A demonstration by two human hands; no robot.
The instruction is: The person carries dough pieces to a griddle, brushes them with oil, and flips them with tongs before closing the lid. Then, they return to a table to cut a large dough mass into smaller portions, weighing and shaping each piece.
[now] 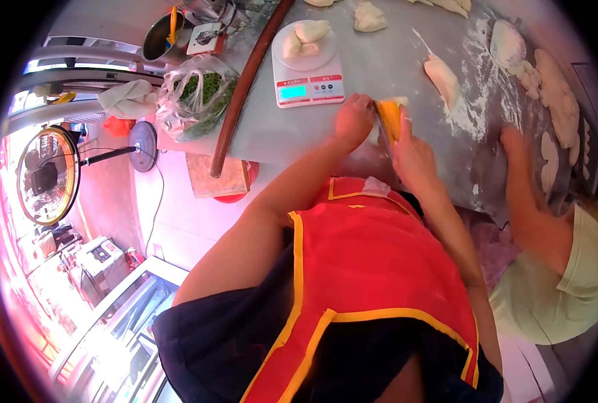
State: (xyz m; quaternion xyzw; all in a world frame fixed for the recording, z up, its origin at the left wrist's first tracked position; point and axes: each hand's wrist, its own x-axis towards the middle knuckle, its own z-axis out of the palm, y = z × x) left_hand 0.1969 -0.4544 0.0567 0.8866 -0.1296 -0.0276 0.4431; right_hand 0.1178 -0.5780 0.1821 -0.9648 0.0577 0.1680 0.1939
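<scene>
My right hand (pixel 414 160) grips a dough scraper (pixel 391 122) with a yellow handle, upright over the metal worktop. A small bit of pale dough (pixel 401 101) shows just beyond the scraper. Close to the blade's left side is my left hand (pixel 354 122), its fingers curled; what they hold, if anything, is hidden. Beyond my left hand stands a white and red kitchen scale (pixel 310 88) with a lit display, and several dough pieces (pixel 304 39) rest on its round plate. A longer dough piece (pixel 442 82) lies on flour to the right.
A co-worker's arm (pixel 524 178) reaches over the worktop (pixel 379 57) from the right, near large dough pieces (pixel 557 97). At left lie a long brown rolling pin (pixel 248 80) and a plastic bag of greens (pixel 198 94). A fan (pixel 47 174) stands farther left.
</scene>
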